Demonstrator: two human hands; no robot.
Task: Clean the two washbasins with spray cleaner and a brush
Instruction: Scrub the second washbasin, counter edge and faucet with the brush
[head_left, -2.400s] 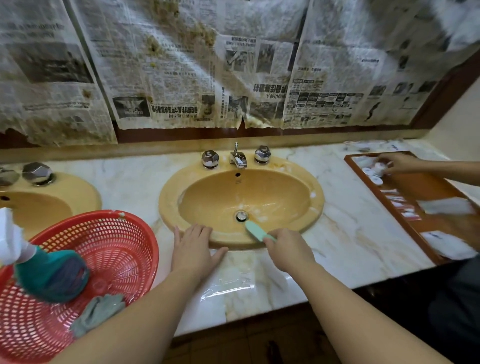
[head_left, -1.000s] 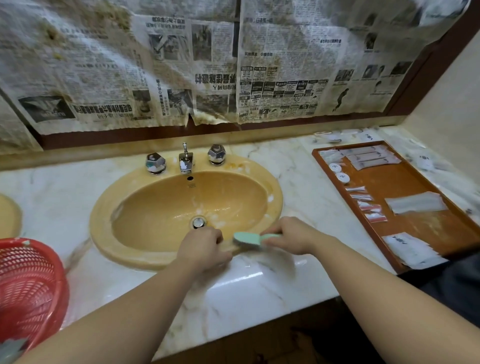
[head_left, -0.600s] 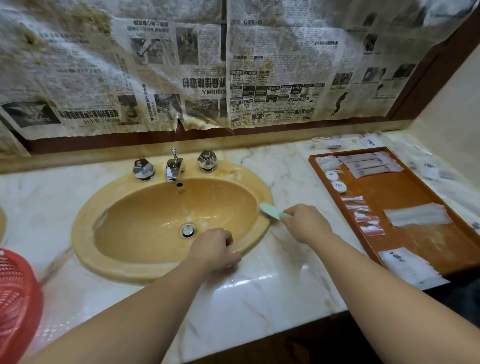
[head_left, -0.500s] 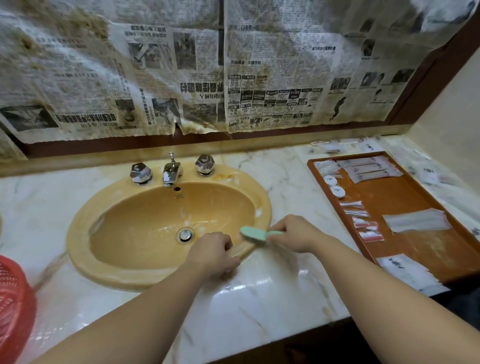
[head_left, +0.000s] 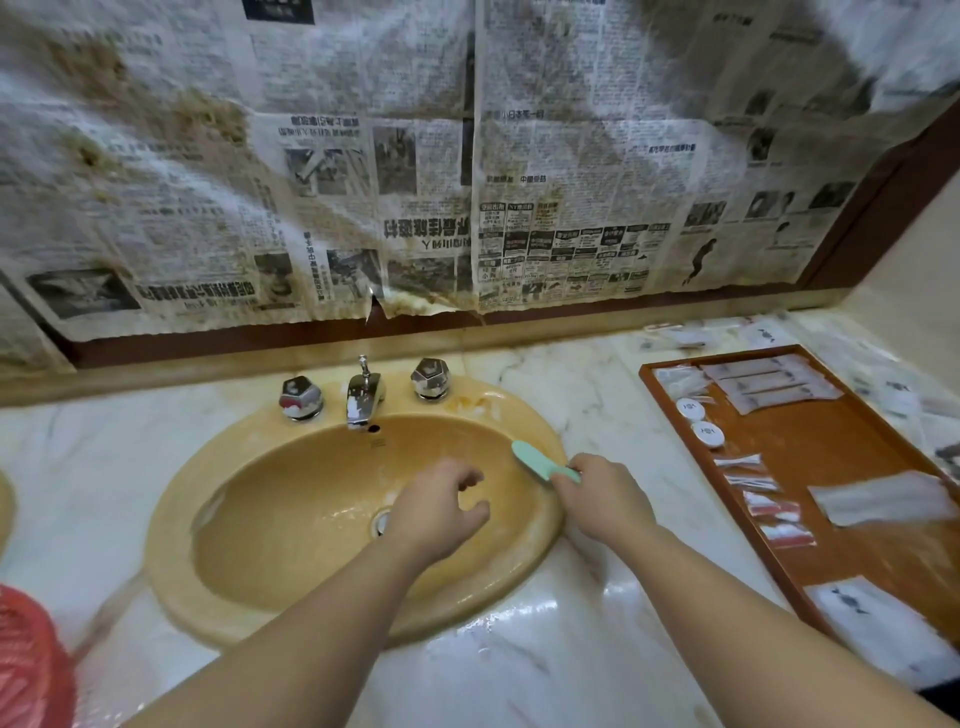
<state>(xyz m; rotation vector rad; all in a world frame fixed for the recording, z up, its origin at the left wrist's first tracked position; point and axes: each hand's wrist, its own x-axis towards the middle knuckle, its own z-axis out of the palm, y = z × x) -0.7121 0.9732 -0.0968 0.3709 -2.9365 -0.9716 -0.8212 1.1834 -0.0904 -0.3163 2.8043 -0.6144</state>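
A yellow oval washbasin (head_left: 291, 519) is set in the marble counter, with a chrome tap (head_left: 363, 395) and two chrome knobs behind it. My right hand (head_left: 597, 499) grips the handle of a light green brush (head_left: 535, 460). The brush head lies on the basin's right inner rim. My left hand (head_left: 436, 509) hovers over the bowl near the drain (head_left: 382, 522), fingers loosely curled and holding nothing. A sliver of the second basin (head_left: 4, 512) shows at the far left edge. The spray cleaner is out of sight.
A red plastic basket (head_left: 28, 660) sits at the lower left corner. A brown tray (head_left: 841, 447) with sachets and small round lids lies on the counter to the right. Stained newspaper (head_left: 467, 182) covers the wall behind. The marble counter (head_left: 545, 660) is wet.
My left hand lifted off the basin's front rim and now hangs over the bowl. The brush moved from the front rim up along the right inner side.
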